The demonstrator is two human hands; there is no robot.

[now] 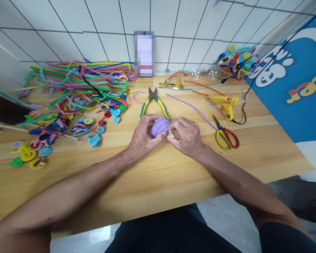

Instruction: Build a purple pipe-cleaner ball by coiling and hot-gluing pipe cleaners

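Observation:
A purple ball wound from pipe cleaner (pixel 160 128) is held above the middle of the wooden table. My left hand (pixel 144 135) curls round its left side, thumb along the lower front. At the ball's right edge, my right hand (pixel 185 135) is closed in a pinch; whatever lies between its fingertips is too small to make out. Just behind the hands are pliers (pixel 153 100) with green and yellow handles, their handles spread. A loose purple pipe cleaner (pixel 193 107) runs from behind the hands toward scissors (pixel 225 135) on the right.
Bundled pipe cleaners (pixel 79 79) and small coiled pieces (pixel 94 140) cover the table's left. A phone (pixel 144 52) leans on the tiled wall. A yellow glue gun (pixel 226 105) with a black cord, pens (pixel 171 86) and a bag of colourful bits (pixel 237 63) lie at the back right.

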